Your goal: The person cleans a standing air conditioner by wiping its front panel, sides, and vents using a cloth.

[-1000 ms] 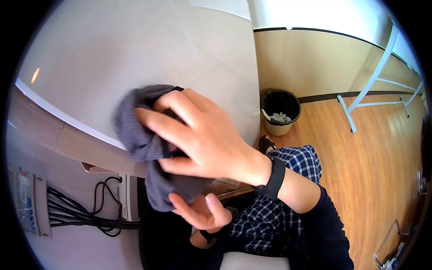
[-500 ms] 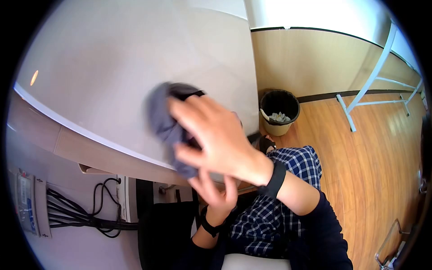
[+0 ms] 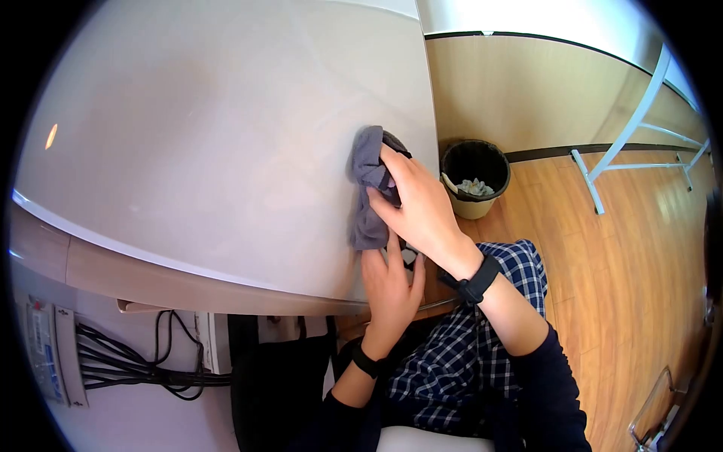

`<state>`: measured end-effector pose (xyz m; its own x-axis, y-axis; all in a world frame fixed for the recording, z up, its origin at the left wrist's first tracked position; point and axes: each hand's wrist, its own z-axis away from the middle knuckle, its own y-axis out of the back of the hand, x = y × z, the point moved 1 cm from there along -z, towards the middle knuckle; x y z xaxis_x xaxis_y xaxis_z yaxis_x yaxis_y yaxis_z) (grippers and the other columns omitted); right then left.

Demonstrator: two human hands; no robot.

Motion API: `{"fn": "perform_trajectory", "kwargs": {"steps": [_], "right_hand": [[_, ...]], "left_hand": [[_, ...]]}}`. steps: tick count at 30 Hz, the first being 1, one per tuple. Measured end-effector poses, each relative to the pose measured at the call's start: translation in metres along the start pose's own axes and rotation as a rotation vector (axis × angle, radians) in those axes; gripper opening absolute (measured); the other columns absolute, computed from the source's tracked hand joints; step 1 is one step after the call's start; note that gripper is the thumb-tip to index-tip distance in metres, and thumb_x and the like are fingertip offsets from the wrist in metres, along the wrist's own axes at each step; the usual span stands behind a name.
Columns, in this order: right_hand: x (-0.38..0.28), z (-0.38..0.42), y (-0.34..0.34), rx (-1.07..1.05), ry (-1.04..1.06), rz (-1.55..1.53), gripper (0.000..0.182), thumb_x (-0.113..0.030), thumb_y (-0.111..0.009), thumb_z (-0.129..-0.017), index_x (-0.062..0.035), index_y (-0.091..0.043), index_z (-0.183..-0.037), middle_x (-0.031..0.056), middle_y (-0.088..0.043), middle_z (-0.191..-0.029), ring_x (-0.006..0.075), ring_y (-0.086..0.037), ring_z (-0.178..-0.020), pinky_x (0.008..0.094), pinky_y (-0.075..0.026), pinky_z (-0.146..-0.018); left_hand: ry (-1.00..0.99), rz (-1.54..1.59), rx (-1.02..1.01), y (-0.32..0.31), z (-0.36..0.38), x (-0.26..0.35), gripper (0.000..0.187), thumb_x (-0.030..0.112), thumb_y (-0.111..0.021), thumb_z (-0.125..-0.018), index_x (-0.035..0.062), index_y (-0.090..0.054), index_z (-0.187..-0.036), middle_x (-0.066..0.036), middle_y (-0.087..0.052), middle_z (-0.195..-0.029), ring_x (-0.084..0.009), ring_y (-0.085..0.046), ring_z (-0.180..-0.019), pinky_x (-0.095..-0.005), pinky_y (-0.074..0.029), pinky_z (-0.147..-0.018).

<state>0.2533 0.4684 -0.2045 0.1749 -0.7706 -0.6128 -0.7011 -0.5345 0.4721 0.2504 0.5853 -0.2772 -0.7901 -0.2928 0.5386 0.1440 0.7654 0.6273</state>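
A crumpled grey cloth (image 3: pixel 369 218) lies on the glossy light tabletop (image 3: pixel 226 151) near its right edge. My right hand (image 3: pixel 422 203) rests over the cloth with its fingers curled round it, thumb on the near side. Below it, at the front right corner of the table, my left hand (image 3: pixel 390 282) has its fingers apart, fingertips beside the cloth's lower end. A small black and white object (image 3: pixel 409 256) shows partly between the two hands; what it is I cannot make out. Black bands circle both wrists.
A bin (image 3: pixel 474 181) with a black liner and crumpled paper stands on the wooden floor (image 3: pixel 602 301) right of the table. A light-blue metal stand (image 3: pixel 625 135) is at the upper right. Black cables (image 3: pixel 120 361) run under the table at the lower left.
My right hand and the cloth have moved right, toward the table's right edge. My left hand has shifted up and to the right and shows more fully.
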Motion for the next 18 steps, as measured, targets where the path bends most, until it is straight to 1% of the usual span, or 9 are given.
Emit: {"fn": "perform_trajectory", "kwargs": {"steps": [3, 6, 9, 10, 12, 13, 14, 16, 18], "right_hand": [[-0.02, -0.004, -0.001, 0.03, 0.108, -0.078, 0.052, -0.014, -0.066, -0.073, -0.0032, -0.046, -0.12, 0.0121, -0.057, -0.086, 0.0281, -0.056, -0.078, 0.0374, -0.047, -0.066], [-0.058, -0.007, -0.001, 0.078, 0.294, -0.139, 0.056, -0.013, -0.069, -0.066, -0.0032, -0.048, -0.118, 0.0096, -0.054, -0.081, 0.0255, -0.055, -0.072, 0.0363, -0.046, -0.062], [-0.082, 0.0, -0.004, 0.108, 0.395, -0.178, 0.06, -0.013, -0.069, -0.06, -0.0037, -0.049, -0.115, 0.0078, -0.053, -0.079, 0.0246, -0.053, -0.069, 0.035, -0.045, -0.06], [-0.079, 0.003, -0.006, 0.093, 0.367, -0.169, 0.058, -0.012, -0.069, -0.06, -0.0039, -0.05, -0.114, 0.0076, -0.053, -0.079, 0.0248, -0.052, -0.07, 0.0349, -0.045, -0.061], [-0.065, 0.016, -0.015, 0.06, 0.308, -0.155, 0.055, -0.009, -0.067, -0.06, -0.0042, -0.05, -0.112, 0.0073, -0.053, -0.08, 0.0251, -0.051, -0.071, 0.0349, -0.045, -0.063], [-0.053, 0.025, -0.017, 0.037, 0.24, -0.136, 0.052, -0.006, -0.064, -0.06, -0.005, -0.051, -0.11, 0.0075, -0.053, -0.079, 0.0253, -0.051, -0.07, 0.0349, -0.045, -0.062], [-0.039, 0.036, -0.021, 0.021, 0.164, -0.124, 0.05, -0.003, -0.06, -0.061, -0.0047, -0.052, -0.11, 0.0086, -0.053, -0.079, 0.0259, -0.053, -0.071, 0.0354, -0.046, -0.062], [-0.01, 0.056, -0.023, -0.083, 0.007, -0.086, 0.047, -0.002, -0.057, -0.067, -0.0031, -0.051, -0.114, 0.0098, -0.055, -0.081, 0.029, -0.054, -0.077, 0.0378, -0.047, -0.065], [0.003, 0.065, -0.023, -0.186, -0.097, -0.06, 0.046, -0.002, -0.056, -0.069, -0.0028, -0.051, -0.115, 0.0104, -0.055, -0.084, 0.0295, -0.054, -0.078, 0.0382, -0.047, -0.065]], "left_hand": [[0.053, -0.027, 0.053, 0.01, 0.006, 0.003, 0.071, 0.011, -0.062, -0.079, -0.0058, -0.025, -0.137, -0.033, -0.024, -0.135, -0.0498, -0.026, -0.125, -0.0495, -0.021, -0.104], [0.086, -0.056, 0.163, 0.027, 0.032, 0.003, 0.075, 0.019, -0.062, -0.081, -0.0057, -0.021, -0.139, -0.033, -0.023, -0.137, -0.0478, -0.02, -0.13, -0.0542, -0.016, -0.104], [0.044, 0.053, 0.327, 0.028, 0.049, -0.004, 0.072, 0.023, -0.061, -0.081, -0.0016, -0.023, -0.137, -0.023, -0.034, -0.132, -0.0361, -0.037, -0.122, -0.0507, -0.02, -0.105], [0.056, 0.251, 0.351, 0.025, 0.046, -0.003, 0.071, 0.024, -0.061, -0.08, -0.0016, -0.025, -0.136, -0.022, -0.035, -0.131, -0.0342, -0.04, -0.12, -0.0496, -0.022, -0.104], [0.109, 0.147, 0.346, 0.011, 0.054, -0.018, 0.07, 0.028, -0.062, -0.08, -0.0027, -0.029, -0.133, -0.022, -0.035, -0.129, -0.0338, -0.039, -0.12, -0.0473, -0.026, -0.102], [0.047, -0.056, 0.218, 0.011, 0.057, -0.021, 0.071, 0.029, -0.064, -0.079, -0.0035, -0.03, -0.133, -0.023, -0.035, -0.127, -0.0375, -0.039, -0.117, -0.0464, -0.028, -0.1], [-0.033, -0.13, 0.245, 0.007, 0.054, -0.024, 0.069, 0.027, -0.064, -0.08, -0.0043, -0.033, -0.133, -0.024, -0.037, -0.122, -0.0415, -0.04, -0.114, -0.046, -0.03, -0.096], [-0.027, -0.142, 0.093, -0.002, 0.064, -0.035, 0.067, 0.023, -0.063, -0.082, -0.0054, -0.033, -0.134, -0.026, -0.04, -0.118, -0.044, -0.04, -0.111, -0.0473, -0.03, -0.096], [-0.011, -0.164, 0.058, -0.004, 0.072, -0.043, 0.059, 0.016, -0.062, -0.082, -0.0071, -0.039, -0.13, -0.027, -0.043, -0.117, -0.0427, -0.044, -0.108, -0.0464, -0.034, -0.092]]}}
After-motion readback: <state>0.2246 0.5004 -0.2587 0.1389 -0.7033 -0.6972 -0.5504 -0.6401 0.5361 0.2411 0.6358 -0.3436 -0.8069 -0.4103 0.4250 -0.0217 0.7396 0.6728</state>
